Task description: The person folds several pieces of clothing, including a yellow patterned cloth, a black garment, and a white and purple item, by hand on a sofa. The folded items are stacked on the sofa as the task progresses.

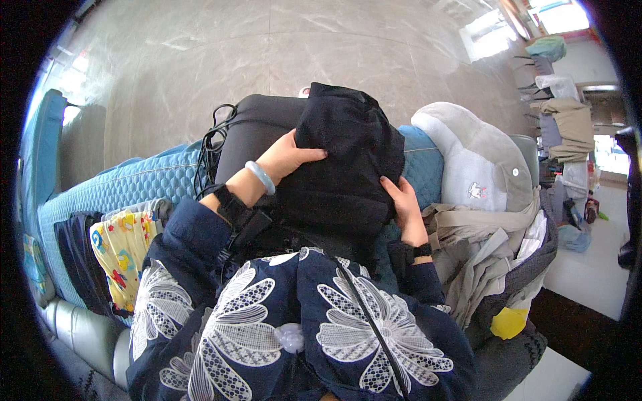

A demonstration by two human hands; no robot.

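Two bare hands hold a soft black cloth (348, 144) at its opposite edges, in front of the wearer's body, above a blue quilted cover (124, 184). The left hand (289, 159) grips the cloth's left side, thumb stretched flat across the top and the other fingers out of sight at the edge. The right hand (405, 206) clasps the lower right edge, a digit laid on the fabric and the rest partly hidden; how tightly either hand squeezes, one cannot tell. The matte cloth falls in loose creases, its upper end folded into a blunt, uneven rim. A smooth, pale-blue bangle (261, 178) rings the left wrist. Beside the cloth stands a smooth dark-grey surface (257, 130), with a looped black cable (212, 140) at its left. On the cover, at left, lies a folded yellow printed cloth (126, 248); at right, a plush grey-and-white cushion (471, 157) rests near a crumpled heap of beige garments (475, 244). The wearer's navy top (287, 267) carries large, lacy white petals.
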